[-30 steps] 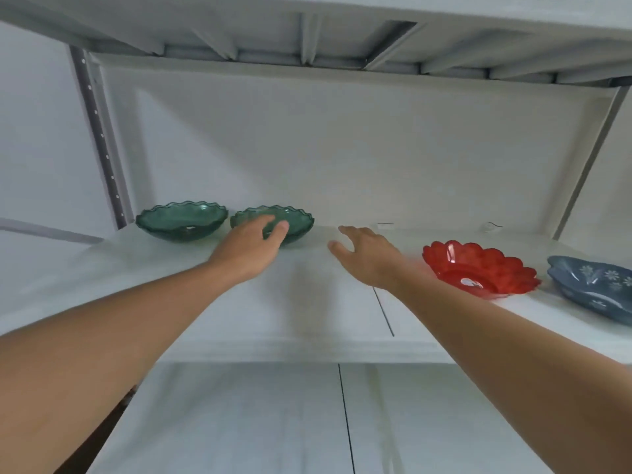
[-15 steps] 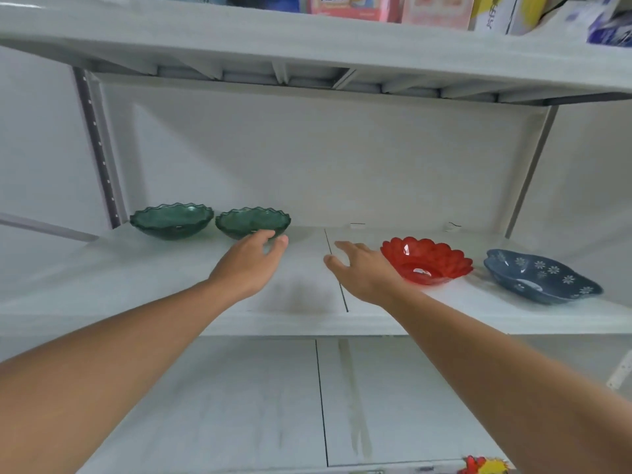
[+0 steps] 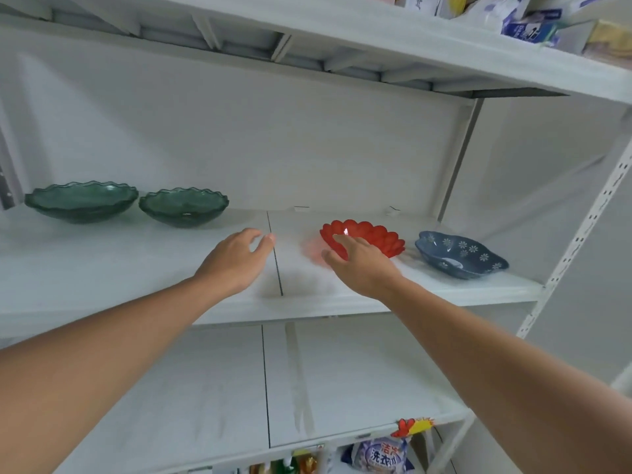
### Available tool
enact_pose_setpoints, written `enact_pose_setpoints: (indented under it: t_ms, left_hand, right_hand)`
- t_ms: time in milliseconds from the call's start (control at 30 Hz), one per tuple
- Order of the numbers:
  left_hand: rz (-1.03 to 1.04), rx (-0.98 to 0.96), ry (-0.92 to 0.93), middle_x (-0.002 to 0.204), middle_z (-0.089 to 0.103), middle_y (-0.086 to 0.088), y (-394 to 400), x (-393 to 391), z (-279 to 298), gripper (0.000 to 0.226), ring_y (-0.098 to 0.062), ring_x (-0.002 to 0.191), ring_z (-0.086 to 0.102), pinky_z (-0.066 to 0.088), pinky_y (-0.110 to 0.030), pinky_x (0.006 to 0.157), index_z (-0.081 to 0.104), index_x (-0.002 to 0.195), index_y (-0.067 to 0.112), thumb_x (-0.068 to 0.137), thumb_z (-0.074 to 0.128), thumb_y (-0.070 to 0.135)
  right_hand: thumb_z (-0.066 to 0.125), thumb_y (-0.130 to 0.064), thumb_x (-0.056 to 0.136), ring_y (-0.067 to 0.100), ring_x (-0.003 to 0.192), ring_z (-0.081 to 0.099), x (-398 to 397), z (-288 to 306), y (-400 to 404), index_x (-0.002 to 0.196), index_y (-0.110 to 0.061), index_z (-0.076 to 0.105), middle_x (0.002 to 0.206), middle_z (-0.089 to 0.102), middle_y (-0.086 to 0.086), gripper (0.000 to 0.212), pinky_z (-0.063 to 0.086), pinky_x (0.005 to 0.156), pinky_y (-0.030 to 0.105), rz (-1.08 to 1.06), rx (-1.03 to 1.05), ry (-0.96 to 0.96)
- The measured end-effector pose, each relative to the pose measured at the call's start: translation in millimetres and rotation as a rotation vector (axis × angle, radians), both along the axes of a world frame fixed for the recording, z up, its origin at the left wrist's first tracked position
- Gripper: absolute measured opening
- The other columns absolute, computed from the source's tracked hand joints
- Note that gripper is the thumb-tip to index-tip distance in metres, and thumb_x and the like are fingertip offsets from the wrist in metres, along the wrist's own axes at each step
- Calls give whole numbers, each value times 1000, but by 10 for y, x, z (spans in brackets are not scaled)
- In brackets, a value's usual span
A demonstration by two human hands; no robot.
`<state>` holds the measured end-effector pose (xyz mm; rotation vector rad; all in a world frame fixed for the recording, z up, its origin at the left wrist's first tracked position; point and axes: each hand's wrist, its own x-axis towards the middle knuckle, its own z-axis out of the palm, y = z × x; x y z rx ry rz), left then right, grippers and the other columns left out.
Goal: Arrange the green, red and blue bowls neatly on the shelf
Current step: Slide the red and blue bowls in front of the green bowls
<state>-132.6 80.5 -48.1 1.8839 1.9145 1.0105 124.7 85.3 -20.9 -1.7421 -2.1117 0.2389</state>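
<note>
— Where are we now? A second ago our left hand was on the second green bowl, at the shelf's left end.

— We've let it go. That hand has drawn back toward the middle of the shelf, near the seam between the two boards; it is released, fingers loosely spread, grasping nothing. The bowl stands just beside the first green bowl, rims almost touching, both toward the back edge.

— And our right hand?

— It has swung across from the middle to the red bowl. The fingers are open and lie over the bowl's near left rim. Whether they touch it yet we cannot tell; it is not a closed grasp.

— So the greens are done?

— We judge so: they sit paired and level. The red one stands right of the seam, with a wide bare stretch of shelf between it and the greens. The blue flowered bowl sits near the shelf's right end, nearer the front edge, apart from the red.

— Then the red is next.

— Likely, with the blue still to be brought into line after it.
</note>
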Motion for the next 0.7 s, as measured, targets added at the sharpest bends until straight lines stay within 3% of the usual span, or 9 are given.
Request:
enact_pose_setpoints:
  t_ms: [233,433,567,700]
  left_hand:
    - [-39,15,32,158,55,7,398,1163,60,70,-20,144,49,40,-44,115,55,152,30,101,32,72]
    - [50,38,60,143,65,6,865,2103,31,64,-20,129,59,45,-38,100,60,144,30,101,34,69]
    - [165,32,68,141,67,0,1109,2375,53,64,-26,126,61,47,-41,102,61,142,27,100,35,67]
    - [260,-4,130,157,54,-7,1273,2400,29,69,-33,141,52,44,-50,112,47,157,28,100,37,66]
  right_hand:
    - [39,-66,99,36,150,42,1193,11,343,165,-30,39,166,45,7,76,38,115,53,-22,32,1]
    - [40,-66,98,33,149,42,2524,-22,918,160,-32,45,164,47,5,71,41,116,56,-12,17,19]
    - [43,-59,102,36,142,48,3348,-26,1343,161,-28,43,162,48,8,67,45,113,52,-56,-24,11]
    - [46,-58,102,37,144,47,3886,-73,1624,161,-25,43,162,45,8,68,44,115,53,-103,-38,-16]
